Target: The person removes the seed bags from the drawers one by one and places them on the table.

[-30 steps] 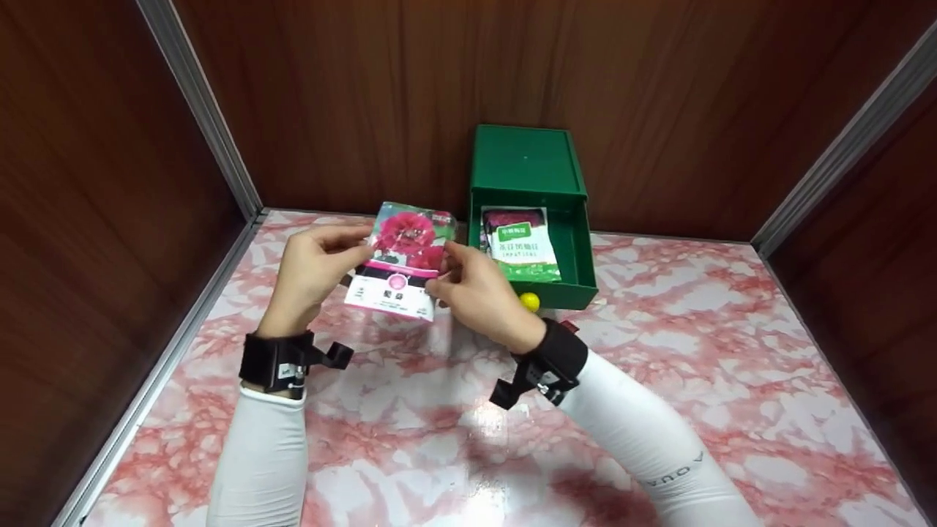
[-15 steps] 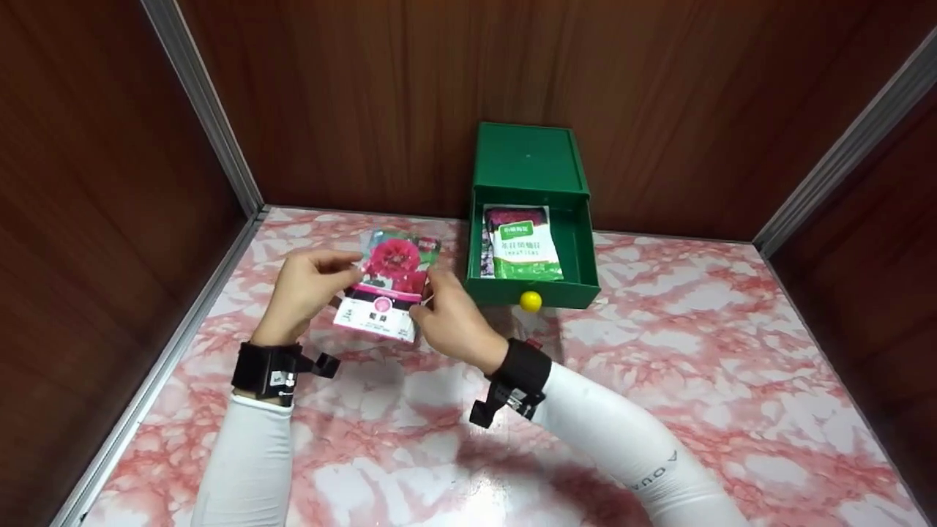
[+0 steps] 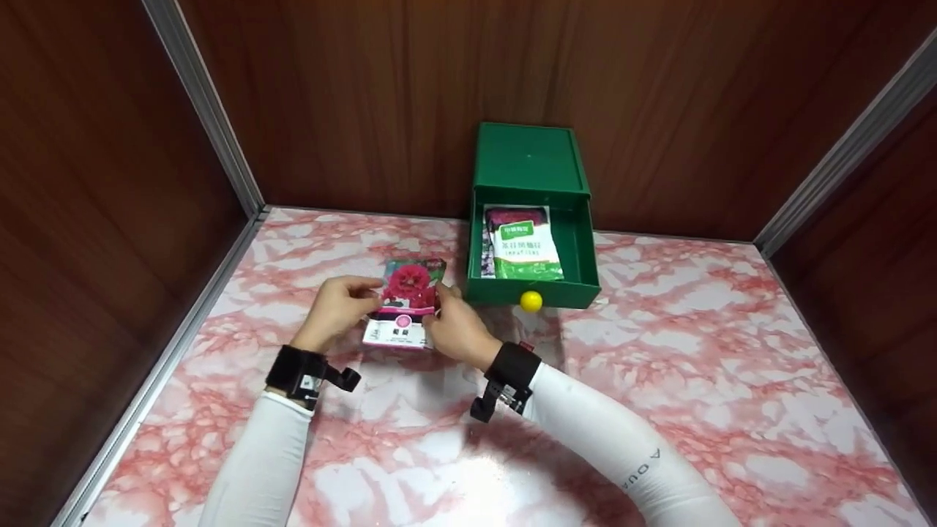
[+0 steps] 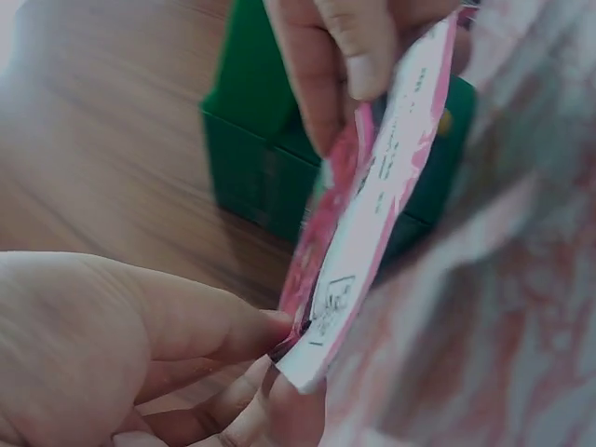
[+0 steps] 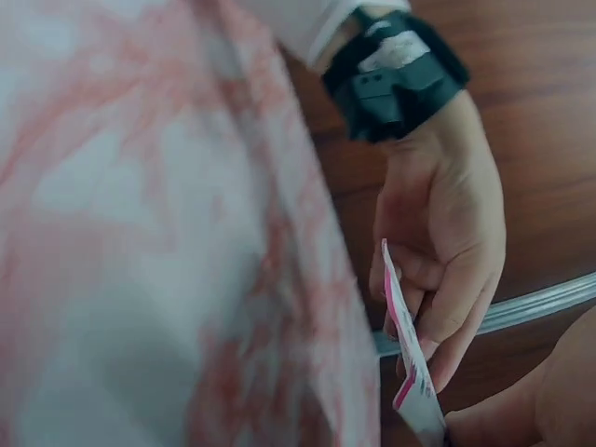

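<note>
A seed packet (image 3: 405,301) with a pink flower picture is held low over the marbled tabletop (image 3: 659,380), between both hands. My left hand (image 3: 339,305) pinches its left edge; in the left wrist view the packet (image 4: 368,223) is seen edge-on between thumb and fingers. My right hand (image 3: 452,327) pinches the right edge; in the right wrist view the packet (image 5: 410,372) is seen edge-on. Behind, a green box (image 3: 528,168) has its drawer (image 3: 582,256) pulled out, with a green-and-white packet (image 3: 525,250) lying inside.
The drawer has a yellow knob (image 3: 531,301) at its front. Wooden walls with metal corner strips (image 3: 198,110) close in the table on three sides. The box stands against the back wall.
Both hands have brought the flower packet down and toward me, from beside the drawer to just above the tabletop. The drawer and its packet have not moved.
</note>
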The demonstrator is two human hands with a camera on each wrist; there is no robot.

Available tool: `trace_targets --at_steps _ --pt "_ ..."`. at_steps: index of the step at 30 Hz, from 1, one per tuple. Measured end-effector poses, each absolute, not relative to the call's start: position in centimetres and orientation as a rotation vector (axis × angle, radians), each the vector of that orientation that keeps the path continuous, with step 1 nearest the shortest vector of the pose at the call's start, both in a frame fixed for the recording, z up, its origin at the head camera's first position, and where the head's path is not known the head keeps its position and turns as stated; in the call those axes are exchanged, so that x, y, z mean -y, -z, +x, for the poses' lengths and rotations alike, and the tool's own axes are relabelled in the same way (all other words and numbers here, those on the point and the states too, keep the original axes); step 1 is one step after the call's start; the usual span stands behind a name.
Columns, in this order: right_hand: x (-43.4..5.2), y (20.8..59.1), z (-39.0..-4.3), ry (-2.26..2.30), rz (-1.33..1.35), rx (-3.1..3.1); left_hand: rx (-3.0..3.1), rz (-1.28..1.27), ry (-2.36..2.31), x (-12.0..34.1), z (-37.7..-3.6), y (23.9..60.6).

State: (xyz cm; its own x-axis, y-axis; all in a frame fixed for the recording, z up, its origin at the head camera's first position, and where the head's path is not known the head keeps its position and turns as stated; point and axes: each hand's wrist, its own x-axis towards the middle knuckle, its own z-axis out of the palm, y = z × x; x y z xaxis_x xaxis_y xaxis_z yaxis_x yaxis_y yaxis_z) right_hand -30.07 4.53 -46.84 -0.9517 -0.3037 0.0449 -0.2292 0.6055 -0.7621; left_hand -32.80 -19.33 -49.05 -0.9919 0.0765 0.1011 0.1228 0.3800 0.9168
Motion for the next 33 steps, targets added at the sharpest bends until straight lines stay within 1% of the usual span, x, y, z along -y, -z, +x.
trace_targets --at_steps 8,14,18,21,24,30,33 --pt "-5.9 49.3 -31.0 1.144 -0.496 -2.777 2.605 -0.176 1.782 17.7 -33.8 51.4" --pt "-6.5 50.7 -32.6 1.182 -0.454 -2.734 2.629 -0.215 1.686 16.4 -34.7 52.0" --pt "-7.1 51.7 -33.5 1.183 -0.526 -2.827 2.648 -0.211 1.644 15.4 -35.3 52.1" --pt "-7.8 51.8 -33.6 1.038 -0.591 -2.972 2.685 -0.215 1.573 14.7 -35.7 52.2" --pt "-8.3 51.6 -33.6 0.909 -0.596 -3.057 2.721 -0.224 1.5 14.2 -35.9 52.3" --pt "-8.7 51.5 -34.0 1.008 -0.529 -2.975 2.761 -0.193 1.43 13.6 -36.1 52.1" --pt "-8.7 51.6 -34.1 0.975 -0.534 -2.99 2.761 -0.18 1.423 13.6 -36.3 52.2"
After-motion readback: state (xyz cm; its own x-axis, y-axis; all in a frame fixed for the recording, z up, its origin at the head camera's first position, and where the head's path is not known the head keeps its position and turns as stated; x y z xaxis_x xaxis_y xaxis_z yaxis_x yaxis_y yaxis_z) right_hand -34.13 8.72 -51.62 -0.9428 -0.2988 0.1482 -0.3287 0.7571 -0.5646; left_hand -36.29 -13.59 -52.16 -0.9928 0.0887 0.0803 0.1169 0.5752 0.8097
